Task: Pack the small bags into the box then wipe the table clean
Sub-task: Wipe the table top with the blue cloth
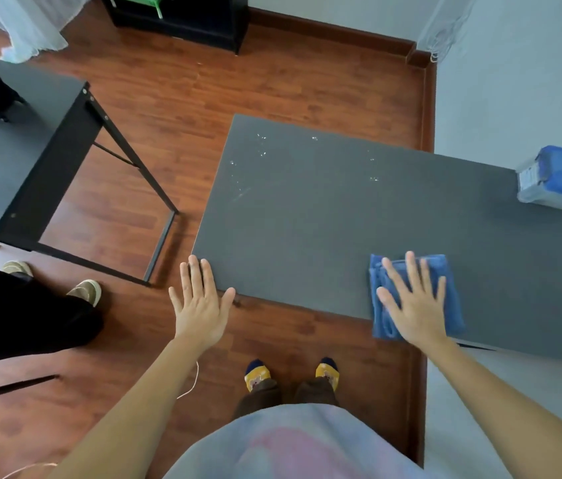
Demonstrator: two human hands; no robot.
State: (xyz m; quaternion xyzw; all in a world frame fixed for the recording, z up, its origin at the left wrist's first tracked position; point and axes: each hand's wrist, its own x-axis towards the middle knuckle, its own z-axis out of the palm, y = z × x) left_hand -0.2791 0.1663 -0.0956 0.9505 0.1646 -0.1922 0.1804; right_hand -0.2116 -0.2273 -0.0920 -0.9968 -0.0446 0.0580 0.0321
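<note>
A dark grey table (307, 216) fills the middle of the view. My right hand (412, 299) lies flat, fingers spread, pressing a folded blue cloth (445, 271) onto the table near its front edge. My left hand (200, 299) is open with fingers apart, its fingertips and thumb resting on the table's front left corner. White specks and smears (259, 150) dot the far left part of the tabletop. A clear box with a blue lid (559, 181) stands at the table's right end. No small bags are visible.
A second dark table (13, 150) with black legs stands to the left across the wooden floor. Another person's dark trousers and light shoes (82, 292) are at the left. A black shelf unit (183, 19) stands at the back. My feet (290, 375) are below the table edge.
</note>
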